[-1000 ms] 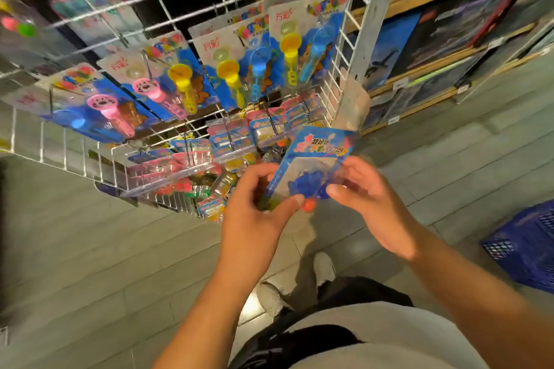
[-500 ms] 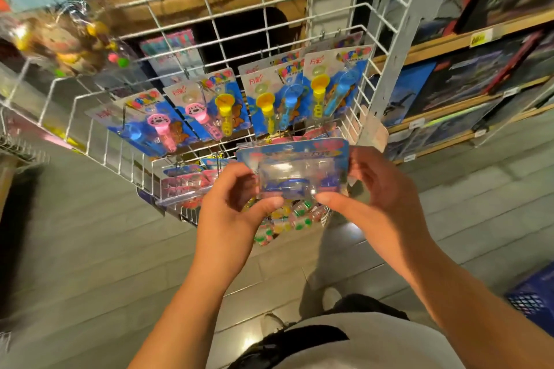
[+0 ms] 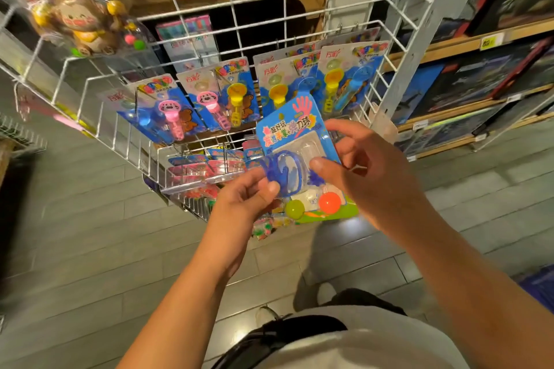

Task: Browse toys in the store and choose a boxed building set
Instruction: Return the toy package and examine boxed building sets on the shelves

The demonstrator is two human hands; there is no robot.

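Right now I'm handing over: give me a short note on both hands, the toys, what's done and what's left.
Left hand: pinching the lower left of the blue blister card.
Right hand: thumb on the card's front, fingers behind.
Card is a sticky-hand and ball toy, held in front of the wire rack of hanging toys.
Done: browsing under way.
Left: no set chosen; the dark boxes sit on shelves to the right.
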